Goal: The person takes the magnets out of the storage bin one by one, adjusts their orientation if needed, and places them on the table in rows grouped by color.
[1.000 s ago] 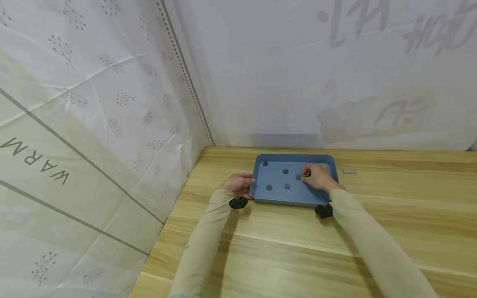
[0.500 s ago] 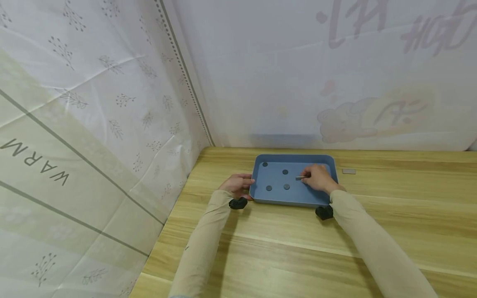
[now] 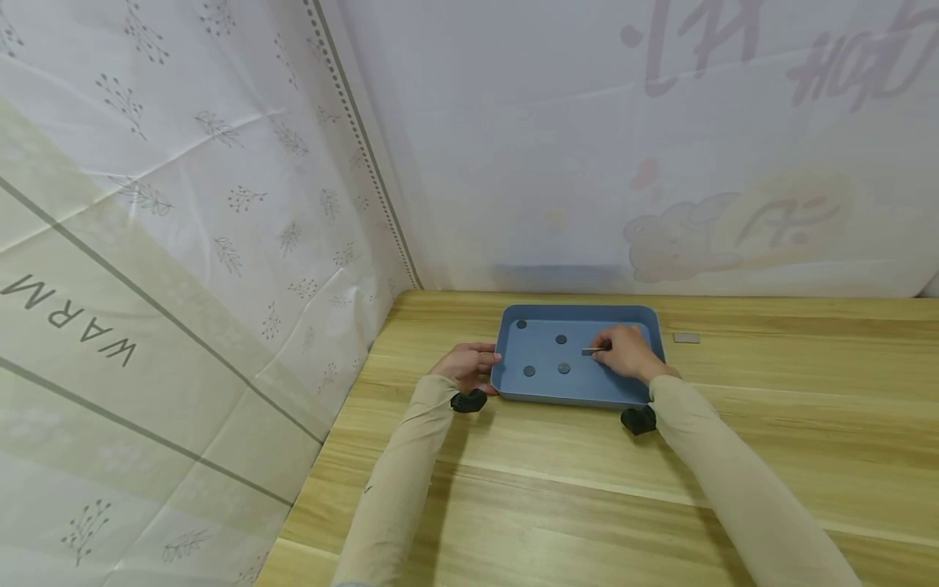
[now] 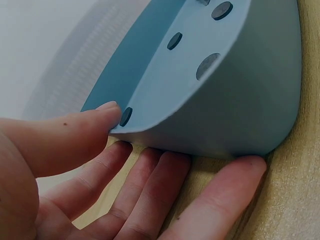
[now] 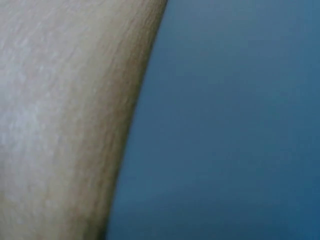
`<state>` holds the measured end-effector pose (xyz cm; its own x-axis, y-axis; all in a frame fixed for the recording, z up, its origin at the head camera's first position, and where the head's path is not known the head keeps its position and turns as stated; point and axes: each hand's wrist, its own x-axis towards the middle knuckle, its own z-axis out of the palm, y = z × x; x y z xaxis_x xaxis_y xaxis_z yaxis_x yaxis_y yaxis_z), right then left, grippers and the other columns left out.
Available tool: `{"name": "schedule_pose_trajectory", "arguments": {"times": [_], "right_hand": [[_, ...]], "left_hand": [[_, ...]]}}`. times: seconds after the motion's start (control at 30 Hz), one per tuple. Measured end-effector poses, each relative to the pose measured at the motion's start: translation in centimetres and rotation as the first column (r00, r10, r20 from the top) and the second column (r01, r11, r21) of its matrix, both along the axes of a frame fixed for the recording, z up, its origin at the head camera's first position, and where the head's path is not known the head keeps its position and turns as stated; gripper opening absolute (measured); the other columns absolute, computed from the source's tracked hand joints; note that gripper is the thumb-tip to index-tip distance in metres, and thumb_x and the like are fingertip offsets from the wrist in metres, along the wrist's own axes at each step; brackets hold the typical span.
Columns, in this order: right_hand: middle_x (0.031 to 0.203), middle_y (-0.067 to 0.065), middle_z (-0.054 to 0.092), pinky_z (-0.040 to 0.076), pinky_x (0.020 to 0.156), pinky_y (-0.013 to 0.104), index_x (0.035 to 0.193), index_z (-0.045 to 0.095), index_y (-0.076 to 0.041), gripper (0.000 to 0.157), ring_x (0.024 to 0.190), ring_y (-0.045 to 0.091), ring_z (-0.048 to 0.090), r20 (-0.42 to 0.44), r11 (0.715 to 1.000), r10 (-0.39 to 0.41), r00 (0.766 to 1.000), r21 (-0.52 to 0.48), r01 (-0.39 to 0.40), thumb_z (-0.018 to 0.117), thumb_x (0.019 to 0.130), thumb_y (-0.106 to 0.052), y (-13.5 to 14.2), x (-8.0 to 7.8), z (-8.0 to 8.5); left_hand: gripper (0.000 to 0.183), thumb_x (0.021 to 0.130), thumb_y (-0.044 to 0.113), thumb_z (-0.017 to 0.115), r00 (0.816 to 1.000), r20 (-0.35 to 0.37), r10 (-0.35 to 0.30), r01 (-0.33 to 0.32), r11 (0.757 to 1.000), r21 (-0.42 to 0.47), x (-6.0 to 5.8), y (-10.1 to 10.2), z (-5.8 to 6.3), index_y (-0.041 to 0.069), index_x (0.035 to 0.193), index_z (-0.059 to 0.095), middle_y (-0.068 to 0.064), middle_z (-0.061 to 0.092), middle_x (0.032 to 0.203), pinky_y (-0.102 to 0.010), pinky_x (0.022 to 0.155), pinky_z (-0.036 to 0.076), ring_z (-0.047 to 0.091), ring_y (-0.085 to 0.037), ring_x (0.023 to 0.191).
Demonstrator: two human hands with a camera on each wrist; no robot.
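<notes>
In the head view, a shallow blue tray (image 3: pixel 575 399) sits on the wooden table. My left hand (image 3: pixel 464 364) holds its left end. In the left wrist view, the index fingertip is at the rim, the thumb (image 4: pixel 240 172) is low by the wall, and the other fingers lie along the outside. Over the tray's right half my right hand (image 3: pixel 629 350) pinches a small, thin grey rectangular piece (image 3: pixel 588 352), its far end hidden by the fingers. Several dark grey coin-like discs lie spaced apart inside, among them a disc (image 3: pixel 564 368) closest to the piece.
A similar flat grey rectangular piece (image 3: pixel 686 337) lies on the wooden table (image 3: pixel 557 505), right of the tray. Printed cloth (image 3: pixel 528 163) hangs close behind the table and along its left side. Black wrist devices (image 3: pixel 638 419) sit under both cuffs.
The rectangular piece in my right hand has tilted, from showing its broad face to nearly edge-on, and dipped slightly. My left hand and the discs look unmoved.
</notes>
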<state>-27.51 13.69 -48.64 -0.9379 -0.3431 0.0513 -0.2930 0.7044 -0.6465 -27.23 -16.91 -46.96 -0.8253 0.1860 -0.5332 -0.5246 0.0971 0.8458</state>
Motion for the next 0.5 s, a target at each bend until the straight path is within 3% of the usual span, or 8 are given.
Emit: {"name": "schedule_pose_trajectory", "arguments": {"times": [0.5], "right_hand": [[0.087, 0.013, 0.07, 0.025, 0.105, 0.057, 0.09, 0.07, -0.001, 0.008, 0.082, 0.028, 0.06, -0.006, 1.0, 0.001, 1.0, -0.008, -0.001, 0.064, 0.089, -0.006, 0.21, 0.21, 0.08]], "left_hand": [[0.045, 0.095, 0.004, 0.058, 1.0, -0.001, 0.011, -0.011, 1.0, 0.005, -0.03, 0.04, -0.03, -0.001, 0.139, 0.046, -0.023, 0.059, 0.123, -0.059, 0.088, 0.051, 0.06, -0.029, 0.104]]}}
